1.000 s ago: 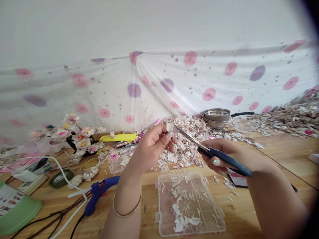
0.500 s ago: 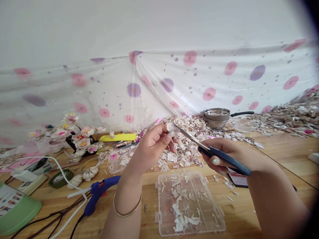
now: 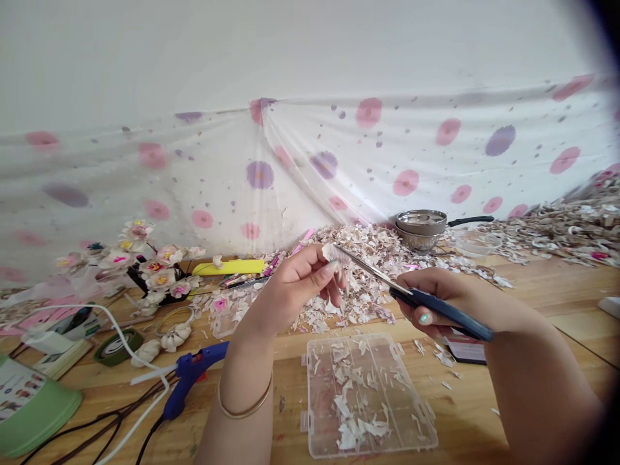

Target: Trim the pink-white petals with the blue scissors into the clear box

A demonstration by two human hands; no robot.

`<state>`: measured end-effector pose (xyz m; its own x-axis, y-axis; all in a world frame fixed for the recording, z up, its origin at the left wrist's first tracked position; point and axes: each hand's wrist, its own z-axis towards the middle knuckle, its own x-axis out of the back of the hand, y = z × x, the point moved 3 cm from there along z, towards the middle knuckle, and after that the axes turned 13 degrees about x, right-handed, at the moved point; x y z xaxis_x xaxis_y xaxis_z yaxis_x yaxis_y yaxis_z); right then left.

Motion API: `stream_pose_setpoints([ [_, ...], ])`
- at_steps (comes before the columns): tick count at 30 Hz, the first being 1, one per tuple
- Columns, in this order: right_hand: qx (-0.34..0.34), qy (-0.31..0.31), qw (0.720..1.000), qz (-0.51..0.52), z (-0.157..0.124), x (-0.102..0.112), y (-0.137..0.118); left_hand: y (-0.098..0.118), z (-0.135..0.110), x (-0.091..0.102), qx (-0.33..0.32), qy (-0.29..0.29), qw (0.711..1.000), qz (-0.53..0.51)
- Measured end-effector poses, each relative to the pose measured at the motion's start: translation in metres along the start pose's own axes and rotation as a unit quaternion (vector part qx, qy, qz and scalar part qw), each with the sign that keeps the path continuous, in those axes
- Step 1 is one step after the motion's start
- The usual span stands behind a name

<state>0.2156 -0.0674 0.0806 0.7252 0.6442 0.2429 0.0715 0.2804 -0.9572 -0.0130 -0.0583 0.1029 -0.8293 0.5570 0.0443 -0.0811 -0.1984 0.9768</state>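
My left hand (image 3: 296,287) is raised above the table and pinches a small pale husk piece (image 3: 333,252) between thumb and fingertips. My right hand (image 3: 436,303) grips blue-handled scissors (image 3: 416,296), and their blade tips touch the husk piece. Below both hands lies a clear plastic compartment box (image 3: 371,394) with several white husk scraps in it.
A big heap of pale husk scraps (image 3: 368,258) covers the wooden table behind the hands. Steel bowls (image 3: 420,229) stand at the back right. A blue glue gun (image 3: 194,374), cables, green tape (image 3: 117,347) and a handmade flower sprig (image 3: 145,258) lie on the left. A dark phone (image 3: 462,352) lies under my right wrist.
Both hands have shifted slightly lower and a bit right, still holding the husk piece and the scissors. Otherwise nothing has moved.
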Motion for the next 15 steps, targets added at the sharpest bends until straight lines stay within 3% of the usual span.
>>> stream_pose_setpoints([
  [5, -0.013, -0.006, 1.0, 0.017, -0.0033, 0.0007, -0.0018, -0.0009, -0.0017, 0.0007, 0.013, -0.033, 0.999, -0.011],
  [15, -0.073, -0.012, 0.996, -0.056, -0.0076, 0.0042, -0.0066, -0.0046, -0.0001, 0.0001, 0.031, -0.058, 0.998, 0.011],
])
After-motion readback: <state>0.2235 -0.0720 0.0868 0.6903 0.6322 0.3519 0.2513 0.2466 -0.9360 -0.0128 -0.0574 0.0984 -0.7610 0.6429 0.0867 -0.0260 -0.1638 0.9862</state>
